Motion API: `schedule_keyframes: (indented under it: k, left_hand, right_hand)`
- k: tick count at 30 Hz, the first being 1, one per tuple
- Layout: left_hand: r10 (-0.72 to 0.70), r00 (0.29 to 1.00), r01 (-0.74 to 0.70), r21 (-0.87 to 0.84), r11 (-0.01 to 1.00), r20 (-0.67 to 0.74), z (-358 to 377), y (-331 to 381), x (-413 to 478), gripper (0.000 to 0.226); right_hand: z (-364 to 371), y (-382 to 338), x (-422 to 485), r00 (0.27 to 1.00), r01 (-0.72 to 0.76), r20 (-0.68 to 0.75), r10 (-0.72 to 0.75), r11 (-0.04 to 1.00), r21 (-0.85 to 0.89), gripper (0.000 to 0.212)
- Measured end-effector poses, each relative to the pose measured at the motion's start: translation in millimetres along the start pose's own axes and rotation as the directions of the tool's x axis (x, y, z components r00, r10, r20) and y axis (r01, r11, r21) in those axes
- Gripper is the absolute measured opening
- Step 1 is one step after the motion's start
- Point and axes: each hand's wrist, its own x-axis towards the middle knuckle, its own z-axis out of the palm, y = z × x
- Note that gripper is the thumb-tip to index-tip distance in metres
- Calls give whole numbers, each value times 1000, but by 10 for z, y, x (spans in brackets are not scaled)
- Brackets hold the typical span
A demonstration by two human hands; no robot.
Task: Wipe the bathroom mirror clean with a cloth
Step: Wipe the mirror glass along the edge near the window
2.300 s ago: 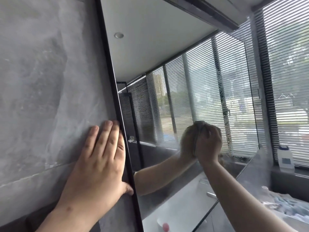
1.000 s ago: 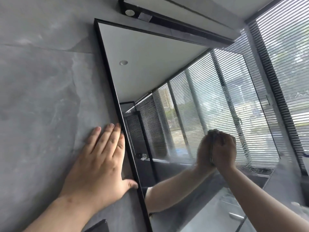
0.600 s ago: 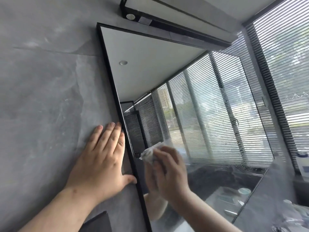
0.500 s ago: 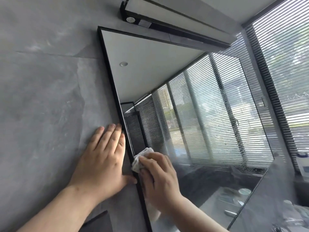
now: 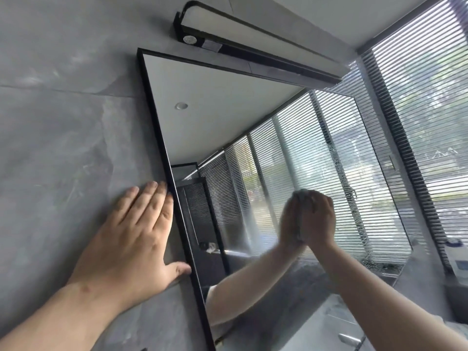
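A black-framed mirror hangs on the grey stone wall and reflects the ceiling and window blinds. My right hand presses a small pale cloth against the glass near the mirror's middle; only the cloth's top edge shows above my fingers, and the hand's reflection meets it. A streak of water drops runs down the glass right of that hand. My left hand lies flat on the wall beside the mirror's left frame, fingers straight, thumb touching the frame.
A long black light bar is mounted above the mirror. Slatted window blinds fill the right side. A white bottle stands on the sill at the far right. A countertop shows at the bottom right.
My right hand with the cloth has swept from the mirror's left edge rightward to the middle of the glass. My left hand has stayed on the wall.
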Motion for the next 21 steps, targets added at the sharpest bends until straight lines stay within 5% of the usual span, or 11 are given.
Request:
schedule_keyframes:
  k: [3,9,14,21]
  left_hand:
    - [6,1000,-6,5,1000,-1,19,3,0,120]
    - [7,1000,-7,13,1000,-8,26,-3,-2,119]
    - [4,1000,-4,16,1000,-1,10,3,-2,119]
    - [-8,1000,8,-2,1000,-28,5,-2,1,119]
  right_hand:
    - [-40,284,208,993,-119,-2,119,990,-80,20]
    - [-63,2,-76,997,-45,57,47,998,-41,19]
    - [-57,-607,-610,966,226,111,-234,971,80,8]
    - [47,-1299,-1489,761,579,142,-633,761,294,15]
